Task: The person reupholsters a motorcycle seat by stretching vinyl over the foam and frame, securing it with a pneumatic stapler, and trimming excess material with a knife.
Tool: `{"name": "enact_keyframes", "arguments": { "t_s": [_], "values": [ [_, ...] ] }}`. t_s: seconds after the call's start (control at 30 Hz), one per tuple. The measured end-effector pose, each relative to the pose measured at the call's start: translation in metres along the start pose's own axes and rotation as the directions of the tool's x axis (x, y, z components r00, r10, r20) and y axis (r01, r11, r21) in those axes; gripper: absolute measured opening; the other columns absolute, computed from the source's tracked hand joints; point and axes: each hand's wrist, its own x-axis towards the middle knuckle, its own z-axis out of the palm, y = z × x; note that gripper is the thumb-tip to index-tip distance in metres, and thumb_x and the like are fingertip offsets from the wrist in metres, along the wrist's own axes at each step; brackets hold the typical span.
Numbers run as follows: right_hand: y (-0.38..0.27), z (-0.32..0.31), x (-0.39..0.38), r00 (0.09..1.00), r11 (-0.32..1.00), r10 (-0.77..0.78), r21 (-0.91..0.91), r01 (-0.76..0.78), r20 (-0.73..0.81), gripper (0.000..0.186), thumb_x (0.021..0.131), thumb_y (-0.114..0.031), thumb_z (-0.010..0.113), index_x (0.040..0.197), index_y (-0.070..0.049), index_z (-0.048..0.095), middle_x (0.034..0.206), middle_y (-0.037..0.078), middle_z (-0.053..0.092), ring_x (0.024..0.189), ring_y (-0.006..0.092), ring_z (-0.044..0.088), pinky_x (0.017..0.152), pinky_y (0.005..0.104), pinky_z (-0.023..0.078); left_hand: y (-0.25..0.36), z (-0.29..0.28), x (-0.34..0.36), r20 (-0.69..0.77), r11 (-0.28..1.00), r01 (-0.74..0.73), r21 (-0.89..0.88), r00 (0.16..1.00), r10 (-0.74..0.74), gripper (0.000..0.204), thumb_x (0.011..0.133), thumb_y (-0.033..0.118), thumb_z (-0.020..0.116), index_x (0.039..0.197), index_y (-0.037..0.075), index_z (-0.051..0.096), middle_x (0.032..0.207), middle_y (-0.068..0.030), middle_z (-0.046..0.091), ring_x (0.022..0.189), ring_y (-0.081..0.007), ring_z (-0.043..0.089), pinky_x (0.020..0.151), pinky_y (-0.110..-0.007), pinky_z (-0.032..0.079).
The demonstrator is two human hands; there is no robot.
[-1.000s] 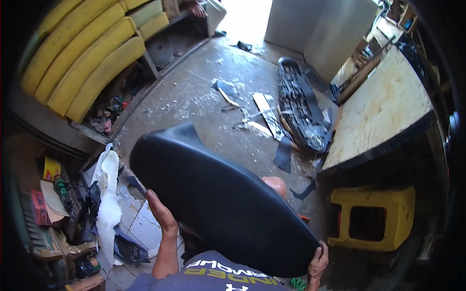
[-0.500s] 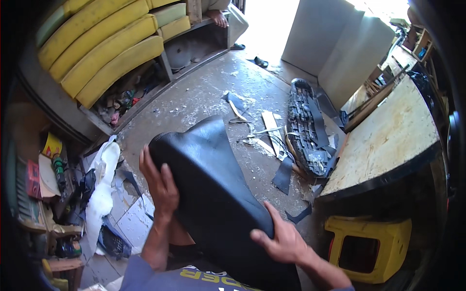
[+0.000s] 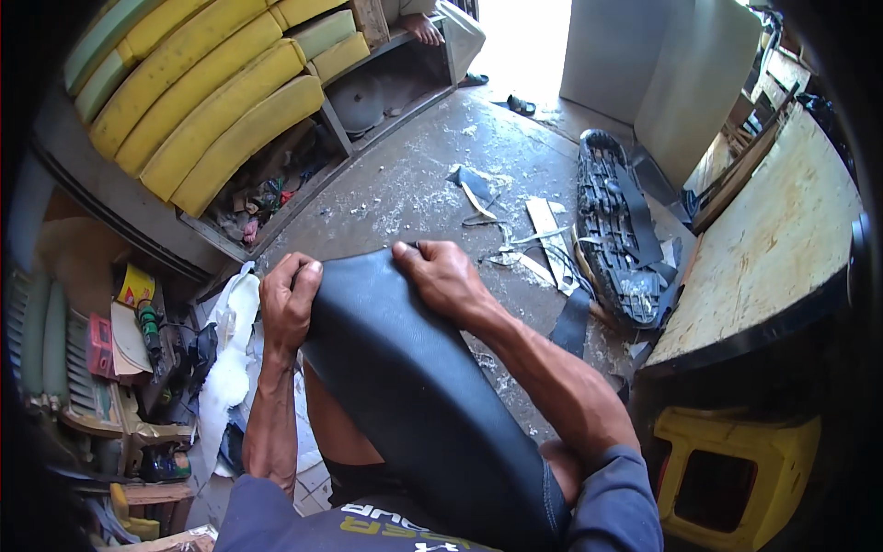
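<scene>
A long padded seat in black leather-like covering (image 3: pixel 418 368) lies across my lap, its far end pointing away from me. My left hand (image 3: pixel 289 293) grips the far left corner, fingers curled over the edge and thumb on top. At the far right corner my right hand (image 3: pixel 441 276) is closed on the covering's edge in the same way, its fingertips partly hidden. Between the two hands the edge runs nearly straight. Stitching shows along the near right side of the covering. The underside is out of sight.
A shelf of yellow foam pads (image 3: pixel 212 110) stands at the far left. An upturned black seat base (image 3: pixel 621 230) and cut scraps (image 3: pixel 552 239) lie on the littered floor. White padding (image 3: pixel 235 359) is at my left, a yellow frame (image 3: pixel 736 478) at right. Another person's hand (image 3: pixel 424 28) shows far off.
My right hand has moved from the seat's near right side to its far right corner. My left hand has closed on the far left corner. The covering's far edge is now pulled straighter.
</scene>
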Motion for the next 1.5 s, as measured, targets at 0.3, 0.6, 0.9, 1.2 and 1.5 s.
{"name": "enact_keyframes", "arguments": {
  "t_s": [0.3,0.6,0.9,1.2,1.5],
  "values": [
    [0.035,0.037,0.003,0.960,0.978,0.179,0.069,-0.198,0.218,0.058,0.107,-0.049,0.053,0.110,0.004,0.075,0.103,0.027,0.076,0.100,0.0346,0.074,0.093,0.0491,0.052,-0.001,0.014,-0.007,-0.060,0.984,-0.053,0.168,0.996,0.064,0.034,0.100,0.027,0.059,0.115,-0.002,0.069,0.107,-0.0177,0.069,0.103,-0.0321,0.067,0.096,-0.042,0.050],
    [0.042,0.032,0.009,0.935,0.959,0.214,0.119,-0.255,0.282,0.060,0.107,-0.049,0.053,0.114,0.007,0.074,0.103,0.028,0.075,0.101,0.0362,0.074,0.094,0.0482,0.052,0.071,0.079,-0.202,0.496,0.324,-0.856,-0.403,0.093,0.863,0.057,0.106,0.029,0.045,0.162,0.020,0.044,0.174,-0.0014,0.031,0.163,-0.0172,0.019,0.134,-0.041,0.008],
    [0.055,0.033,0.020,0.957,0.972,0.196,0.084,-0.218,0.212,0.061,0.107,-0.049,0.051,0.109,0.007,0.075,0.105,0.033,0.074,0.104,0.0452,0.073,0.093,0.0510,0.052,0.090,0.077,-0.117,0.599,0.634,-0.774,0.009,0.512,0.616,0.062,0.109,0.052,0.039,0.141,0.005,0.063,0.145,-0.0158,0.063,0.138,-0.0316,0.057,0.123,-0.047,0.030],
    [0.056,0.048,0.019,0.873,0.976,0.167,0.050,-0.213,0.457,0.062,0.109,-0.055,0.047,0.113,0.001,0.075,0.101,0.027,0.076,0.094,0.0380,0.075,0.085,0.0513,0.053,0.081,0.080,-0.037,0.638,0.648,-0.761,-0.041,0.479,0.603,0.033,0.098,0.035,0.053,0.101,0.006,0.069,0.097,-0.0121,0.068,0.094,-0.0307,0.068,0.096,-0.047,0.049],
    [0.087,0.076,0.016,0.869,0.889,-0.182,0.455,-0.055,0.460,0.046,0.110,-0.044,0.053,0.112,-0.004,0.076,0.103,0.009,0.077,0.096,0.0136,0.067,0.092,0.0404,0.052,0.093,0.075,-0.005,0.811,0.687,-0.719,-0.109,0.335,0.479,0.025,0.097,0.029,0.056,0.091,0.007,0.066,0.086,-0.0103,0.065,0.085,-0.0314,0.068,0.080,-0.046,0.054]
  ]
}}
